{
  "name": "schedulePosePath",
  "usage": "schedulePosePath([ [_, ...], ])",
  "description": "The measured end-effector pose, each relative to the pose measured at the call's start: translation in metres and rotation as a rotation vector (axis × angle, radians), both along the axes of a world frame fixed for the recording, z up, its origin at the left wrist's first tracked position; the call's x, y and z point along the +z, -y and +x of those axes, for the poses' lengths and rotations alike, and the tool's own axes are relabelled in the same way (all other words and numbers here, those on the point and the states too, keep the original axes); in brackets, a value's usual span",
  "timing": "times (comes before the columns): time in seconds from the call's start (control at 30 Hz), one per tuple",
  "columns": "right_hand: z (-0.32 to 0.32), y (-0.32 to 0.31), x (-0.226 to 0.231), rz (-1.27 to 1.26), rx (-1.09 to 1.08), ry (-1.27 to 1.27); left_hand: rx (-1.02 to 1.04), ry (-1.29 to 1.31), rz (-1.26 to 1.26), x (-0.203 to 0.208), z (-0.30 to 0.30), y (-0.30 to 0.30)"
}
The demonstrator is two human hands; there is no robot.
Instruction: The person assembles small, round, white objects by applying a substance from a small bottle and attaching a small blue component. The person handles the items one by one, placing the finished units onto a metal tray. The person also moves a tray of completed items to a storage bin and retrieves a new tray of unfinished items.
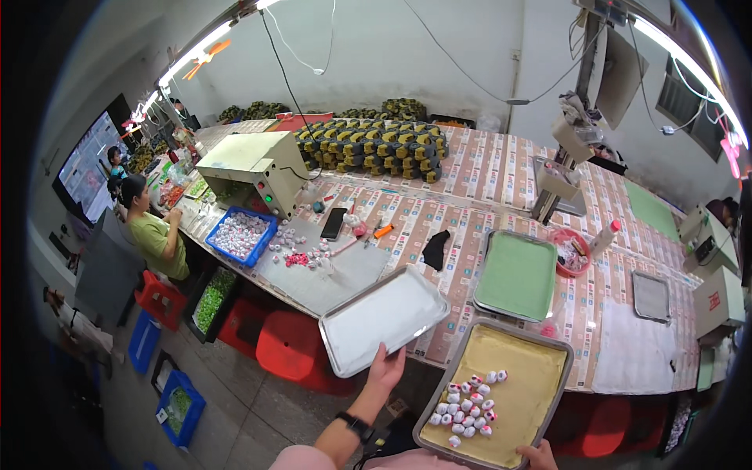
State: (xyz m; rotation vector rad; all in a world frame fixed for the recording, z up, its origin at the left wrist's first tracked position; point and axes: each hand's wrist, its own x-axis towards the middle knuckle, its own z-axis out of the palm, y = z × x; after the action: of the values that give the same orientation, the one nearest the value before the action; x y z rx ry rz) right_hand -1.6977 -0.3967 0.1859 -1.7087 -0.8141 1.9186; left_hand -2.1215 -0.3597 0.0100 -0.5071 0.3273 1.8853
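My left hand (384, 370) grips the near rim of a metal tray (384, 317) with a bare white lining, tilted at the table's front edge. My right hand (539, 456) is closed on the lower right corner of a second tray (517, 352), lined in tan. Several small round white pieces with pink marks (468, 406) lie loose on the left half of that tan lining. The fingers of both hands are partly hidden under the rims. Just beyond, a green-lined tray (515, 274) rests on the table.
A blue bin (241, 235) of white pieces stands beside a cream machine (249, 168). A phone (334, 223), a black cloth (436, 251) and a pink basket (570, 252) lie on the table. Red stools (294, 345) stand below its edge. A person in green (160, 235) sits at left.
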Motion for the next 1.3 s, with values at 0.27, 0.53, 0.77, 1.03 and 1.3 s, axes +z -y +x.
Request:
schedulePosePath([
  [0.27,0.034,0.053,0.014,0.080,-0.166,0.081,0.053,0.071,-0.096,-0.042,0.017,-0.115],
  [0.53,0.060,0.112,-0.037,-0.016,-0.503,0.126,-0.408,-0.114,-0.190,-0.070,0.008,-0.178],
  [0.77,0.024,0.141,0.021,0.073,-0.635,-0.038,-0.936,-0.483,-0.249,-0.039,0.005,-0.118],
  [1.03,0.050,0.215,0.038,0.184,-0.979,-0.101,-1.902,-0.644,-0.373,0.077,0.154,-0.012],
  [1.3,0.173,0.314,0.016,0.391,-1.337,-0.334,-2.049,-0.742,0.132,0.159,0.392,0.036],
])
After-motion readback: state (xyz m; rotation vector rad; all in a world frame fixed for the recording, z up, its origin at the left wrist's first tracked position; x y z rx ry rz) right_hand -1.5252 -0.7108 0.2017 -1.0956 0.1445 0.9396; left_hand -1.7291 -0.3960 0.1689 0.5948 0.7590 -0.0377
